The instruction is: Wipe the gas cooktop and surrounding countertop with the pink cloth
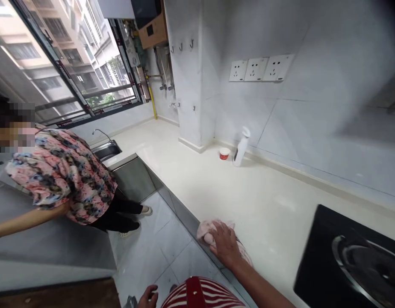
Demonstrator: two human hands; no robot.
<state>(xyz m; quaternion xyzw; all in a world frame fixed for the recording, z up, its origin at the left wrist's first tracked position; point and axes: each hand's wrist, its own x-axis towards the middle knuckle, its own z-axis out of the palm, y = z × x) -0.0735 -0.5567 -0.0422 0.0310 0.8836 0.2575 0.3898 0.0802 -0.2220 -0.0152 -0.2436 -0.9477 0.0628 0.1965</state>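
My right hand [228, 246] presses a crumpled pale pink cloth [204, 231] onto the front edge of the cream countertop [264, 205]. Part of the cloth hangs over the edge, and more of it shows under the wrist. Low in the view, my left hand [148, 297] hangs beside my body with its fingers loosely bent and apart; I see nothing in it. Farther back on the counter stand a white spray bottle [241, 147] and a small red and white tub [224, 154].
A black cooktop [325, 248] sits at the right. Another person in a flowered shirt [69, 171] stands at the left, near the sink [107, 149]. Grey cabinets [172, 199] run below the counter. Wall sockets [257, 69] are above it.
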